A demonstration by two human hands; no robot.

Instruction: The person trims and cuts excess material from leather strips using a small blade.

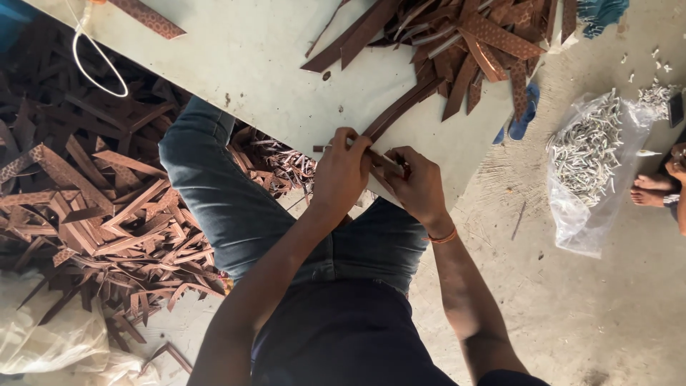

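My left hand [343, 171] and right hand [420, 187] meet at the near edge of the pale green board [250, 57], fingers of both pinched shut on a long brown leather strip [400, 109] that runs far-right toward the heap of brown patterned strips [486, 43].

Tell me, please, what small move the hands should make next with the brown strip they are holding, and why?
Probably draw the brown strip a little further toward the body. Both the left hand and right hand pinch its near end at the edge of the pale board, while the rest still lies on the board, reaching toward the pile of strips.
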